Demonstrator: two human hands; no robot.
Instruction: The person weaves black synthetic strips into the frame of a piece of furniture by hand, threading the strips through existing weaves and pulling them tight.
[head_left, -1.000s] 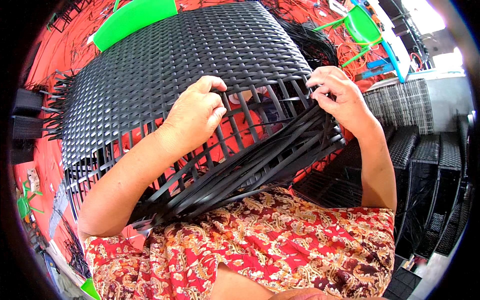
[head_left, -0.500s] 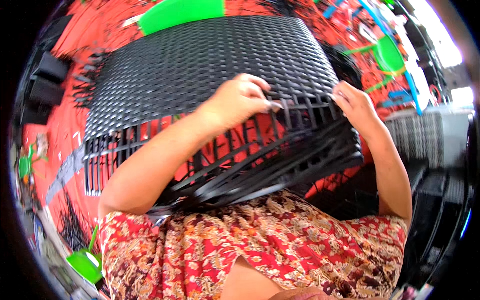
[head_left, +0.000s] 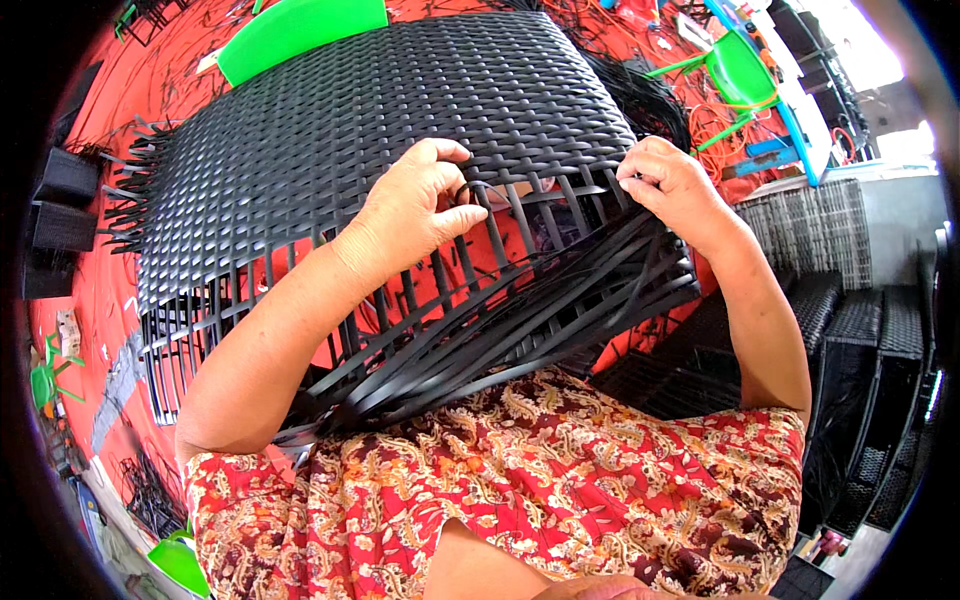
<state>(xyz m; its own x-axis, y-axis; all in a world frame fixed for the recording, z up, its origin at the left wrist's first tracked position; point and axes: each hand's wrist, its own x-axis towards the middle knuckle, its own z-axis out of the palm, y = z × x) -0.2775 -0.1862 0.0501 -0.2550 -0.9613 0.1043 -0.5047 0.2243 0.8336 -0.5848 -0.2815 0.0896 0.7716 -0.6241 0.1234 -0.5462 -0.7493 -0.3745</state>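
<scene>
A large black woven panel (head_left: 380, 120) stretches out ahead of me, tightly woven on its far part. Nearer to me, bare parallel strips show with red between them. At the border of the weave, my left hand (head_left: 420, 195) has curled fingers around a black strip (head_left: 480, 187), its thumb held a little lower. My right hand (head_left: 672, 188) pinches at the panel's right edge, on what looks like the same kind of strip; its fingers partly hide it. A thick bundle of long loose black strips (head_left: 520, 320) lies across the open part, close to my body.
Green chairs stand beyond the panel (head_left: 300, 35) and at the far right (head_left: 740, 72). Black woven pieces (head_left: 870, 330) and a grey woven panel (head_left: 815, 225) are at my right. Dark boxes (head_left: 65, 200) sit on the left. Cut strips litter the red floor covering (head_left: 110, 340).
The panel and both hands appear shifted left and slightly up in the picture. The left thumb has dropped away from the fingers; the right hand stays at the panel's right edge.
</scene>
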